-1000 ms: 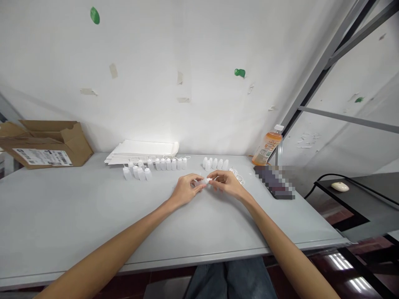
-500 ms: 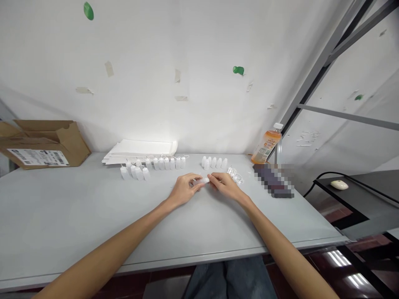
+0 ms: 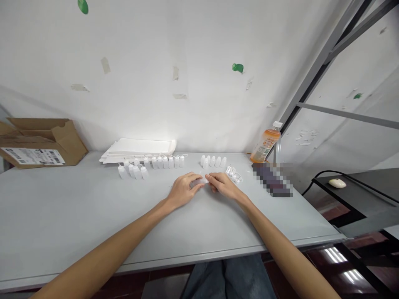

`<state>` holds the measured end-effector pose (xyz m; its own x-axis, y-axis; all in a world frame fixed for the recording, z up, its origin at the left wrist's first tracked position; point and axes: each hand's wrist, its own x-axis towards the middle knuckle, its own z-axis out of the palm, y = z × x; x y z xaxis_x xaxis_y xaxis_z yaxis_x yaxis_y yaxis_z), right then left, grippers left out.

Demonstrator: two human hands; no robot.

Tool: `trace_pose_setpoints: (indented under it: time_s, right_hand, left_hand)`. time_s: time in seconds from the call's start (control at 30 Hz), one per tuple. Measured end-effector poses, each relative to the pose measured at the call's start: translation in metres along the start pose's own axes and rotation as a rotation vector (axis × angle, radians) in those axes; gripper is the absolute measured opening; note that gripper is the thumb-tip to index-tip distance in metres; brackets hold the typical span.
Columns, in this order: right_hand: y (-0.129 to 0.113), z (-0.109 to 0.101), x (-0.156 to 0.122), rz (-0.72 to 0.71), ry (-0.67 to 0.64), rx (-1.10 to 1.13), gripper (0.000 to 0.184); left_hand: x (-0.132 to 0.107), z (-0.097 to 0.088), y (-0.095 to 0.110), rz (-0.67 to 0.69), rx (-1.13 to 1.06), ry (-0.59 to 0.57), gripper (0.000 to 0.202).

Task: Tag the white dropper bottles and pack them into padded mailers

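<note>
My left hand [image 3: 182, 190] is closed around a small translucent white squeeze bottle [image 3: 196, 182], which lies on its side with its neck toward the right. At that neck end my right hand [image 3: 223, 185] pinches with thumb and fingertips; the cap end is mostly covered by them. A thin white strip [image 3: 201, 172] sticks up just behind the fingers. Beyond my right hand lies a small heap of white caps with loops [image 3: 233, 175]. Several uncapped bottles [image 3: 213, 161] stand behind it. Capped bottles [image 3: 166, 162] stand in a row behind my left hand, with another group [image 3: 136, 172] farther left.
A stack of white sheets [image 3: 140, 146] lies against the wall. An open cardboard box [image 3: 75, 143] is at the far left. At the right stand an orange drink bottle [image 3: 264, 144] and a blurred dark object [image 3: 272, 179]. A white mouse [image 3: 337, 183] rests on a side unit.
My right fingers have curled more tightly at the bottle's neck, and a thin strip now shows above it. Both hands stay in nearly the same place; the view has shifted slightly.
</note>
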<state>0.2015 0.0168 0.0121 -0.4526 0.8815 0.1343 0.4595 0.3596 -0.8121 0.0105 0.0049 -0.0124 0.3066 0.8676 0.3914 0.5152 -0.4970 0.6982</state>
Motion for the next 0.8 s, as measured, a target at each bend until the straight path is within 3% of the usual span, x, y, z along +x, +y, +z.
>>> trace_pose_setpoints:
  time_s: [0.17, 0.33, 0.53, 0.63, 0.8]
  right_hand:
    - [-0.0031, -0.0014, -0.0017, -0.022, 0.012, 0.097, 0.033]
    - [-0.0021, 0.0005, -0.0019, -0.019, -0.005, 0.103, 0.026]
    - [-0.0027, 0.0033, -0.0004, 0.036, -0.028, 0.162, 0.041]
    - [-0.0053, 0.0024, -0.0004, 0.015, 0.003, 0.152, 0.045]
    - [-0.0055, 0.0019, -0.0016, -0.034, 0.034, 0.171, 0.033]
  left_hand:
    - [0.0033, -0.003, 0.002, -0.045, -0.034, 0.014, 0.029]
    - [0.0011, -0.0029, 0.0003, 0.001, 0.028, 0.009, 0.025]
    - [-0.003, -0.0049, 0.0045, 0.082, 0.155, 0.034, 0.02]
    - [-0.0015, -0.0051, 0.0057, 0.062, 0.062, 0.034, 0.022]
    - [0.0031, -0.0065, 0.0069, -0.018, -0.059, 0.036, 0.025]
